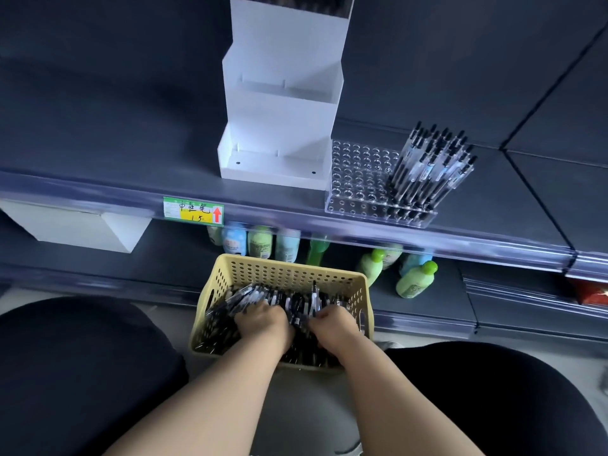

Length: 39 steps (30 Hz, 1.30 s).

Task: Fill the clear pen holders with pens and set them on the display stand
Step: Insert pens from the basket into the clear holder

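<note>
**benchrat:** You're on the remote feed for this one. What's the state of it?

**me:** I've got both hands down in the yellow basket point(289, 263) on the floor, below the shelf point(131, 179). My left hand point(263, 319) is curled round a fanned bunch of pens point(237, 301). My right hand point(335, 324) has its fingers tucked into the pile with one pen poking up beside it. I can't tell if it's actually pinching that one.

**benchrat:** Any tips for the grab?

**me:** I'd say take a small bunch, line the tips up the same way, and lift straight up so nothing catches on the basket wall. A big fistful would probably spill on the way up.

**benchrat:** And the counts?

**me:**
- One basket.
- One clear holder point(358, 179) on the shelf, just right of the white display stand point(279, 126). It isn't on the stand yet.
- The stocked pens point(434, 159) fill only the right end of the holder. There's roughly two dozen, too bunched to count exactly, and most holes are empty.
- The stand shows three bare steps, plus a top one with something dark in it.
- About nine bottles point(416, 279) underneath.
</note>
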Motion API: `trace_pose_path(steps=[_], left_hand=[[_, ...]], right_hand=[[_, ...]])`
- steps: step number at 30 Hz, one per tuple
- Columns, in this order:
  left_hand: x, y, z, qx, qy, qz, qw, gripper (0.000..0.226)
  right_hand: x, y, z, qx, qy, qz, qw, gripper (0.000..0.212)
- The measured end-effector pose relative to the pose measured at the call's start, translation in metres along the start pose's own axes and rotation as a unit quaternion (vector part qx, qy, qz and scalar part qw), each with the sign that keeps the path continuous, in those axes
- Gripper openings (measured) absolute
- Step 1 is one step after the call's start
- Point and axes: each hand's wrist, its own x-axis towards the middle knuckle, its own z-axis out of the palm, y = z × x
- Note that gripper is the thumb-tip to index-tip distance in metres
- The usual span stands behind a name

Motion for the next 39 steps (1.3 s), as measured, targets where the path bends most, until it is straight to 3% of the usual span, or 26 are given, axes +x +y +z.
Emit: trace_pose_path(steps=[2, 7, 16, 20, 23, 26, 29, 32, 35, 37, 39], left_hand=[[0.002, 0.002, 0.000, 0.016, 0.007, 0.006, 1.000, 0.034], [0.006, 0.012, -0.012, 0.070, -0.122, -0.061, 0.988, 0.058], [-0.004, -0.015, -0.039, -0.124, -0.074, -0.006, 0.990, 0.034], [-0.023, -0.030, -0.045, -0.225, -0.027, 0.049, 0.973, 0.036], [-0.032, -0.034, -0.046, -0.300, 0.004, 0.092, 0.949, 0.016], [-0.039, -0.029, -0.052, -0.367, 0.008, 0.120, 0.922, 0.023], [-0.045, -0.016, -0.072, -0.401, 0.031, 0.167, 0.900, 0.026], [-0.051, -0.003, -0.107, -0.427, 0.072, 0.208, 0.877, 0.017], [-0.058, 0.008, -0.149, -0.433, 0.109, 0.249, 0.859, 0.018], [-0.057, 0.017, -0.176, -0.451, 0.115, 0.271, 0.842, 0.029], [-0.052, 0.024, -0.200, -0.449, 0.128, 0.284, 0.837, 0.038]], right_hand=[[0.003, 0.004, -0.003, 0.019, 0.006, 0.013, 1.000, 0.020], [0.009, 0.012, -0.008, 0.010, 0.021, 0.035, 0.999, 0.017], [-0.007, 0.001, -0.010, 0.050, 0.038, -0.012, 0.998, 0.027], [-0.018, -0.008, -0.012, 0.074, 0.064, -0.042, 0.994, 0.012], [-0.029, -0.016, -0.018, 0.097, 0.083, -0.068, 0.989, 0.025], [-0.039, -0.026, -0.029, 0.088, 0.116, -0.105, 0.984, 0.022], [-0.047, -0.043, -0.049, 0.101, 0.165, -0.146, 0.970, 0.010], [-0.058, -0.062, -0.087, 0.112, 0.223, -0.206, 0.946, 0.018], [-0.074, -0.079, -0.130, 0.147, 0.259, -0.263, 0.918, 0.008], [-0.080, -0.088, -0.160, 0.170, 0.297, -0.284, 0.896, 0.026], [-0.084, -0.097, -0.190, 0.182, 0.342, -0.300, 0.872, 0.027]])
